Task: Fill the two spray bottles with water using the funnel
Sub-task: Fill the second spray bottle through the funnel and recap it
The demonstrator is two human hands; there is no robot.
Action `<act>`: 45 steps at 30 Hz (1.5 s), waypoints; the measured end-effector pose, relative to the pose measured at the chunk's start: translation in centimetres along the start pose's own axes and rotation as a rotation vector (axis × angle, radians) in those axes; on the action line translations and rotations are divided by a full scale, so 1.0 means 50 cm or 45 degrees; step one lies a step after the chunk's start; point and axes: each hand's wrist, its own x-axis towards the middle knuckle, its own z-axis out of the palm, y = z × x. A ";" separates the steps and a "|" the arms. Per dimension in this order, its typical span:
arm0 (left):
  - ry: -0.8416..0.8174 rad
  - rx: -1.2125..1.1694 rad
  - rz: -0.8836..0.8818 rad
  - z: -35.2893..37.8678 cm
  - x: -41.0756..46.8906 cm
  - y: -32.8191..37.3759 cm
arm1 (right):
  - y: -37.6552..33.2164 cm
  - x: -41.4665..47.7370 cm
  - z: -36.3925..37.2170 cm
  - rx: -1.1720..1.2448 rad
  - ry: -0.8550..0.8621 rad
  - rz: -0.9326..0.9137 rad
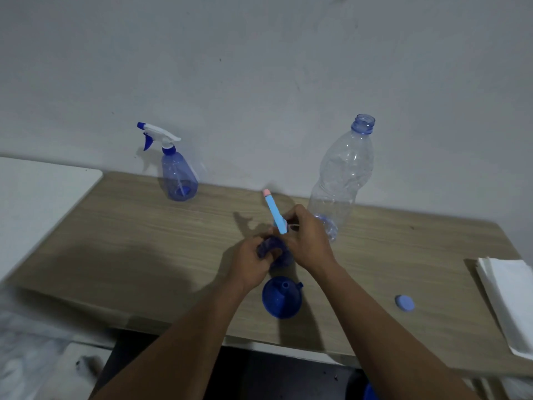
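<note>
One blue spray bottle [178, 174] with a white and blue trigger head stands at the back left of the wooden table [144, 241]. At the table's middle my left hand [250, 262] grips the blue body of a second spray bottle [271, 248]. My right hand [306, 238] holds its light blue spray head [275, 213], which has a pink tip and points up and away. A blue funnel [281, 301] rests upside down, spout up, just in front of my hands. A large clear water bottle [343, 174] stands uncapped behind my right hand and looks almost empty.
A blue bottle cap [404, 303] lies at the front right of the table. A stack of white paper napkins [510, 298] sits at the right edge. A white surface [37, 194] adjoins the table on the left. The wall is directly behind the table.
</note>
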 end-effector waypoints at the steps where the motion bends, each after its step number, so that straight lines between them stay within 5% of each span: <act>1: -0.006 0.015 0.006 0.000 -0.001 0.001 | 0.006 -0.003 0.009 0.046 0.007 0.011; 22: -0.048 0.037 0.120 -0.014 -0.009 0.014 | 0.019 0.007 0.002 -0.084 -0.041 -0.089; 27: -0.043 0.037 0.107 -0.012 -0.005 0.009 | 0.018 -0.005 0.001 0.191 -0.047 -0.009; 45: -0.005 0.030 0.088 -0.006 0.002 -0.009 | 0.026 -0.008 0.038 0.232 0.099 0.059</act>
